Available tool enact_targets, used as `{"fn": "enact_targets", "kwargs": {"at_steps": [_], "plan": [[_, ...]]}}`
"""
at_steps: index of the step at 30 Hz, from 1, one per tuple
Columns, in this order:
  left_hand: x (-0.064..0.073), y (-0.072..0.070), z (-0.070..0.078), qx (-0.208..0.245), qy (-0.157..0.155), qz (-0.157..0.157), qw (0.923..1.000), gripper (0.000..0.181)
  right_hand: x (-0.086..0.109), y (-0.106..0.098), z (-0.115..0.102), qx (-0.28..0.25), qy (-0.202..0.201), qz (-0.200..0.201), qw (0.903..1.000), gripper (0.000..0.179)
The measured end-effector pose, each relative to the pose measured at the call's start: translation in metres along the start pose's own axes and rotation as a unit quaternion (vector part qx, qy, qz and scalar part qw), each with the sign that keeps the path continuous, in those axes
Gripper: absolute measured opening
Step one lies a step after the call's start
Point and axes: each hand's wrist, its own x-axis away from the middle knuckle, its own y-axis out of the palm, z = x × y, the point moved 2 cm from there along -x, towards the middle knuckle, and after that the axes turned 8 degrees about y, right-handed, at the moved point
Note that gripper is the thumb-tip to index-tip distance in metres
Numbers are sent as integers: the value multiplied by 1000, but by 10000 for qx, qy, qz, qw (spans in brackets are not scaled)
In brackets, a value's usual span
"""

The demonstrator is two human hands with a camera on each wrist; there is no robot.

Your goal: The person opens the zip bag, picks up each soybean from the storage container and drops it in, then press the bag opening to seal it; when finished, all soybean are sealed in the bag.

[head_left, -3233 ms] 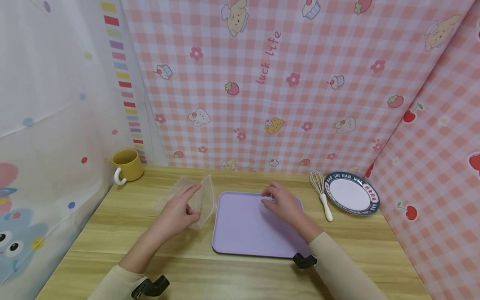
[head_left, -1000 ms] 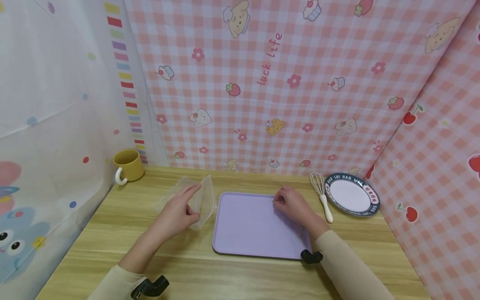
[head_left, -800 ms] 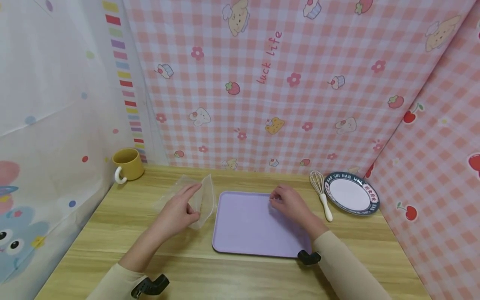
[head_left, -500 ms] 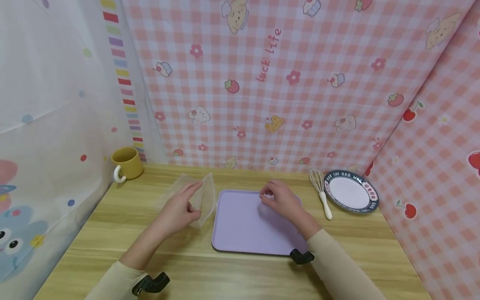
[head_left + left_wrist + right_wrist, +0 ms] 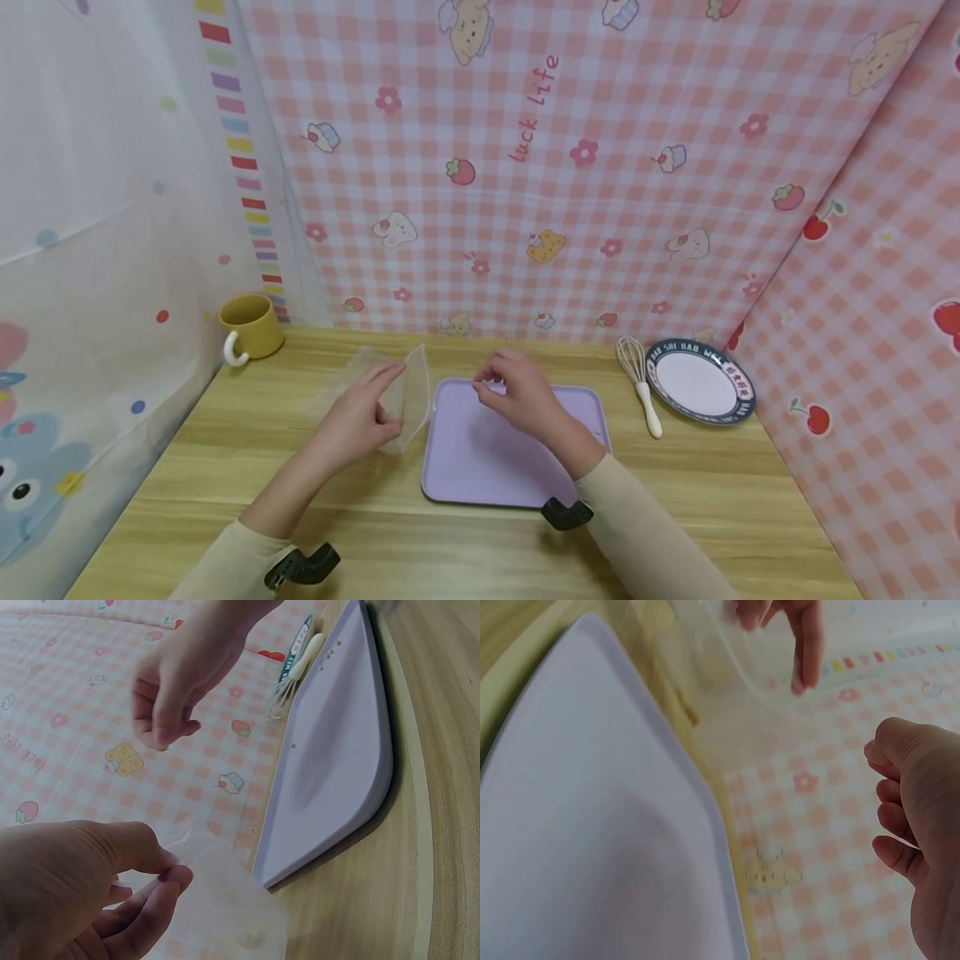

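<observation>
A second ago my right grip [image 5: 521, 396] was over the far right part of the tray [image 5: 465, 467]; now I have swung it leftward, its fingertips past the middle. That brings it nearer the clear bag [image 5: 417, 400] and my left grip [image 5: 360, 421], and farther from the whisk [image 5: 642, 387]. The tray's far right corner, covered then, shows again. My right sleeve [image 5: 645, 529] has slid left too, and the black device [image 5: 567, 513] at its cuff has shifted leftward along the tray's front edge. My shadow has moved left across the tray.
</observation>
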Motion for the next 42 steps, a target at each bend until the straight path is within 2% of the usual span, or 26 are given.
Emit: {"fn": "enact_targets", "kwargs": {"at_steps": [9,14,17,25,32,42], "plan": [[2,0,1,83,-71,-49,9999,87,-14,25,-30,-295,-320,-181,9989,7],[1,-1,1,96,-25,-9,10000,87,-24,38,-45,-239,-458,-300,9982,7],[1,-2,1,105,22,21,9999,86,-28,43,-50,-147,-406,-361,9984,6],[1,-1,-1,55,-23,5,10000,86,-36,52,-52,93,-97,-432,9990,8],[2,0,-1,88,-117,-35,9999,87,-40,55,-48,104,-57,-371,9992,10],[2,0,-1,175,-73,-22,9998,86,-41,56,-43,21,98,-413,9991,12]]}}
